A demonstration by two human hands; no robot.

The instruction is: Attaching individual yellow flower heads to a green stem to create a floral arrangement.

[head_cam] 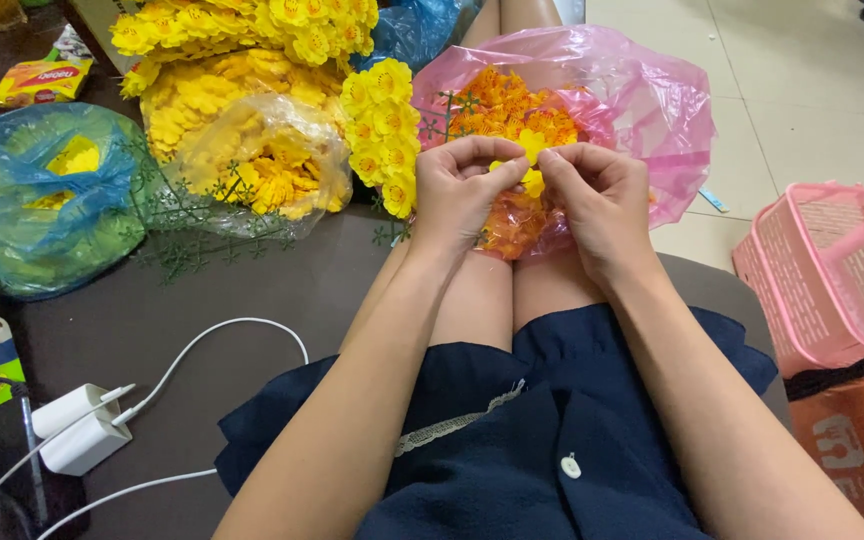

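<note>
Our left hand and right hand pinch shut on small yellow cloth flowers over the pink plastic bag, maybe to catch drops.

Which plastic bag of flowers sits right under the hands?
The pink bag of orange flowers on the lap; the blue bag and clear bag lie off to the left.

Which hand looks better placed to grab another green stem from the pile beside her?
Probably the left hand. The green stems lie on the dark surface to its side, while the right hand sits farther off, over the pink bag. Both hands pinch a yellow flower.
</note>
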